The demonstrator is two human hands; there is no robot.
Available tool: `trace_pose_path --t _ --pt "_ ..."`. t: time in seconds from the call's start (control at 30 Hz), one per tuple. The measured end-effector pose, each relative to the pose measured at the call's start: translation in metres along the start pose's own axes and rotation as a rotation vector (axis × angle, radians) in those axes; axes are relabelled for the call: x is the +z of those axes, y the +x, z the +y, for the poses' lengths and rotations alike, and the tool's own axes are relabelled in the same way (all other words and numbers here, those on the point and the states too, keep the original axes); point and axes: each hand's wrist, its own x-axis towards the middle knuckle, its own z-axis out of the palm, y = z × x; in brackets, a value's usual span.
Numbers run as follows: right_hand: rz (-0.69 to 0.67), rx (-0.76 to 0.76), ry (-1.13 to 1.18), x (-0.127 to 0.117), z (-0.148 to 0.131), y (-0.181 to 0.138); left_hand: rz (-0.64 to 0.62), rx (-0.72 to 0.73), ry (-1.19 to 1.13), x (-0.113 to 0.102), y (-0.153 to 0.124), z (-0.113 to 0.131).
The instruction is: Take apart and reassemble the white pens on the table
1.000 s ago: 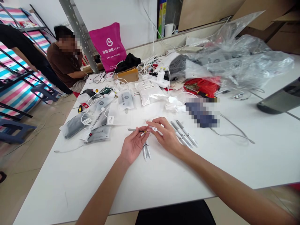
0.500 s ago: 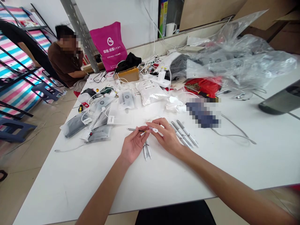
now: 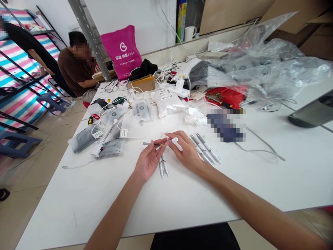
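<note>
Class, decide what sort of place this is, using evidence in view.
Probably an assembly or packing workshop: the white table bears gray-and-white pens, frosted pouches and tangled white cables.

In the right hand (image 3: 186,149), the white tube (image 3: 173,140) is now tilted differently — its free end is raised instead of dipped. Behind, the seated person (image 3: 71,69) is shifted nearer the metal post (image 3: 83,24) — and more of the standing person (image 3: 28,43) is shown.
</note>
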Motion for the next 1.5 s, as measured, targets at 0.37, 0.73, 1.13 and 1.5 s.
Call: trace_pose_path --t 0.37,0.73,1.13,1.5 --pt "-0.147 0.395 0.017 -0.01 -0.003 0.005 0.044 0.089 -0.043 -0.006 0.007 0.014" --pt "-0.258 0.248 -0.139 0.002 0.011 -0.004 0.004 -0.003 -0.067 -0.006 0.005 0.018" --pt "-0.281 0.159 -0.004 0.002 0.02 -0.003 0.045 -0.066 0.036 -0.004 0.006 0.016" --pt "-0.333 0.237 0.083 0.004 0.019 -0.002 0.006 -0.117 0.106 -0.006 0.005 0.017"
